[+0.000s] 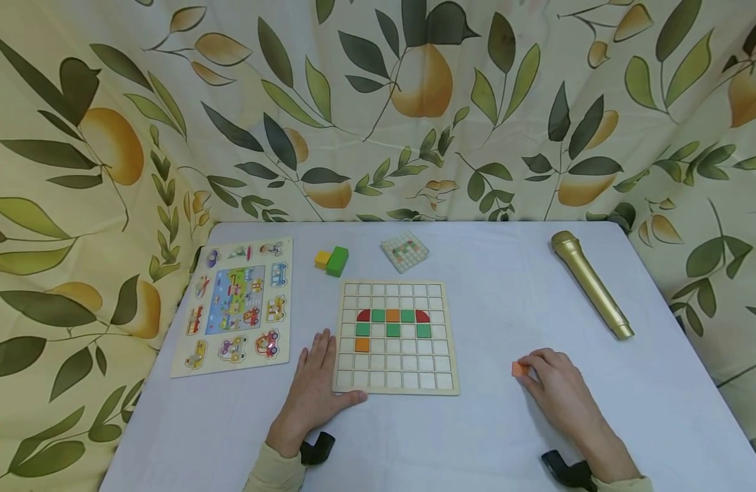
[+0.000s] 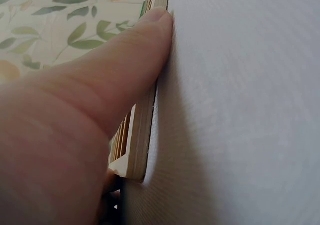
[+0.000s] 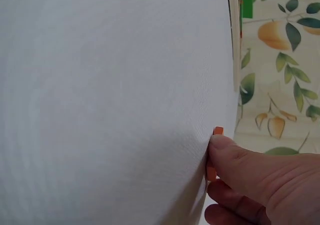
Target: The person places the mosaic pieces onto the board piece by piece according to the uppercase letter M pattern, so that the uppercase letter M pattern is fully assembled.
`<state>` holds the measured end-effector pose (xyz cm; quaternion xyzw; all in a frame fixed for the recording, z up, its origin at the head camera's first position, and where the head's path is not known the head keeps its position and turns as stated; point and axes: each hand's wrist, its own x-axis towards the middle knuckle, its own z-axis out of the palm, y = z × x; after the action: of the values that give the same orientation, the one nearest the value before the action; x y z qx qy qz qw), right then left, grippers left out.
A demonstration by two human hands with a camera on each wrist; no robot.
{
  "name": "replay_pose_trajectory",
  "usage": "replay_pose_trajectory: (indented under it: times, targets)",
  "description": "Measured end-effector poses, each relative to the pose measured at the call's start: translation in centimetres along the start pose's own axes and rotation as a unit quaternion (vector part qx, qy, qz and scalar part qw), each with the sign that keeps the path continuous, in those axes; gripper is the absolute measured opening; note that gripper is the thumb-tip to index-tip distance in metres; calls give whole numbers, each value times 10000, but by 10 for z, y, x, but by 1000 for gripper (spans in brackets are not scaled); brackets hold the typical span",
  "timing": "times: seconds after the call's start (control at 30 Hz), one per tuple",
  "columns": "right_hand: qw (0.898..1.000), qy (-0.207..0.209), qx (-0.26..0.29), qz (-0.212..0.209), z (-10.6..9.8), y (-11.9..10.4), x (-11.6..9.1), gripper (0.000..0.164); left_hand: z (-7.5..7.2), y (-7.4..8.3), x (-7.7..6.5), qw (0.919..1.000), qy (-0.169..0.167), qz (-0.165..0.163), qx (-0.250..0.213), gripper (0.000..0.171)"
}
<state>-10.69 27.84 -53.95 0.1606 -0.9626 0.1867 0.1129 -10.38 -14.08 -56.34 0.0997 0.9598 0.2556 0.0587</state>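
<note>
A wooden grid board [image 1: 409, 369] lies mid-table. Several red, green and orange tiles [image 1: 378, 316] fill some of its squares. My left hand [image 1: 316, 383] rests flat along its left side, fingers straight, thumb touching the near edge. From the left wrist view, the thumb [image 2: 125, 60] lies against the board's side [image 2: 142, 135]. Off to the board's right, at table level, my right hand [image 1: 559, 389] pinches an orange tile [image 1: 517, 369] between thumb and fingers. In the right wrist view the tile [image 3: 212, 172] shows edge-on beside the thumb.
A picture puzzle board [image 1: 230, 352] lies at the left. Behind the grid are a green block [image 1: 338, 262], a yellow block [image 1: 322, 259] and a small pattern card [image 1: 405, 251]. A gold microphone [image 1: 593, 287] lies at the right. A leaf-print curtain [image 1: 378, 157] hangs behind the table.
</note>
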Motion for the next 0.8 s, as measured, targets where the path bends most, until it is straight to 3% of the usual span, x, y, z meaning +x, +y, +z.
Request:
replay_pose_trajectory:
  times: [0.2, 0.43, 0.8]
  targets:
    - [9996, -149, 148, 165, 1, -6, 4, 26, 1, -1, 0, 10000, 11, 22, 20, 120]
    - [9990, -195, 392, 75, 7, -20, 16, 24, 0, 0, 0, 10000, 5, 53, 5, 120]
    - [9941, -225, 469, -955, 22, -53, 47, 25, 0, 1, 0, 10000, -9, -5, -47, 120]
